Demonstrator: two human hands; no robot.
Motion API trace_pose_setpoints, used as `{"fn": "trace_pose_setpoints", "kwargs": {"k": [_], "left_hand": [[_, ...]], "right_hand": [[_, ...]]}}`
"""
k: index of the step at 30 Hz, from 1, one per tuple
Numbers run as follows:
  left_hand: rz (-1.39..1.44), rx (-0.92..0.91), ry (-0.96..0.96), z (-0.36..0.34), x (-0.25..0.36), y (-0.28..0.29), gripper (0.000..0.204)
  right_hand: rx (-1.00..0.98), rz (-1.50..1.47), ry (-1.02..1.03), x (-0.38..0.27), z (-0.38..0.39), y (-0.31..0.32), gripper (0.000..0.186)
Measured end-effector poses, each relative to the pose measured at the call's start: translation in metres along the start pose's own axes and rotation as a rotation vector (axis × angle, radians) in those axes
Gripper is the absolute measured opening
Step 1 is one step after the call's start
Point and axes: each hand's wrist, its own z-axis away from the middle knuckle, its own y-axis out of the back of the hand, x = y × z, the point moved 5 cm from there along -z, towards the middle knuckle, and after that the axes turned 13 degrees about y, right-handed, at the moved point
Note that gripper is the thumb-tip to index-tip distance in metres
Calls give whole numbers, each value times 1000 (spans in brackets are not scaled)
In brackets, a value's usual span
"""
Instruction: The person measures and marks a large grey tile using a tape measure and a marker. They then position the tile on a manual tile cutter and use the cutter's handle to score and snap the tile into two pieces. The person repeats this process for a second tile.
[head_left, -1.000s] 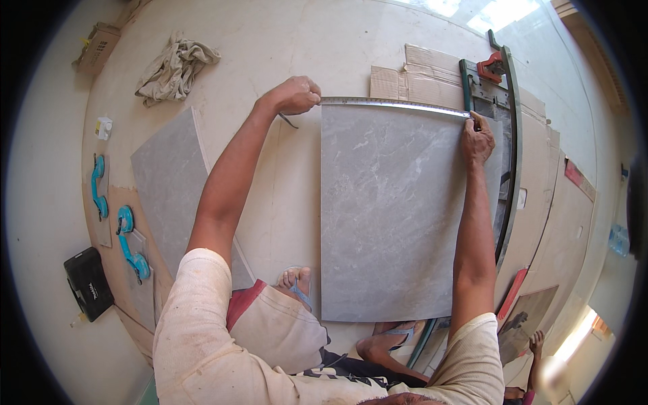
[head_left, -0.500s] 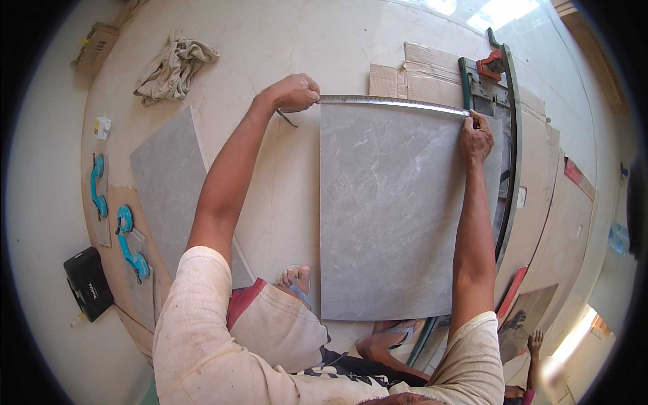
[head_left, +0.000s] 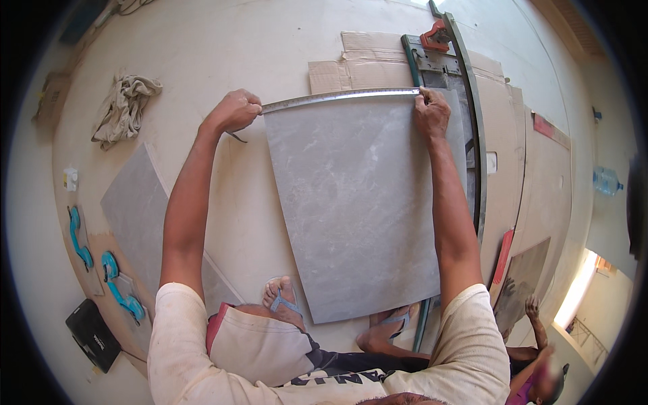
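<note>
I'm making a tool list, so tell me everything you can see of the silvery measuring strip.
The measuring strip is long, narrow and silvery, apparently metal, with dark markings. It runs crosswise along the far edge of the grey tile, looking slightly bowed. The left hand grips it near one corner, the right hand short of the other. Whether it touches the grey tile is unclear.

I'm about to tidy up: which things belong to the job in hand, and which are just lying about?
In the job:
left hand, right hand
metal measuring strip, held by both
grey tile, strip at its far edge
rail tool beside the tile, probably

Apparently lying about:
crumpled cloth
teal suction lifters
black case
bluish bottle
</note>
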Motion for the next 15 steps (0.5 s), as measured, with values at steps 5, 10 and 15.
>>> {"fn": "trace_pose_setpoints", "kwargs": {"k": [5,10,15], "left_hand": [[-4,48,-18,-3,-5,-4,30],[26,24,28,-6,-11,-5,30],[55,111,-61,-7,-12,-9,29]], "right_hand": [[0,-12,-37,0,-4,-5,22],[-8,-23,-38,1,-4,-6,19],[2,-36,-18,2,-2,-4,17]]}}
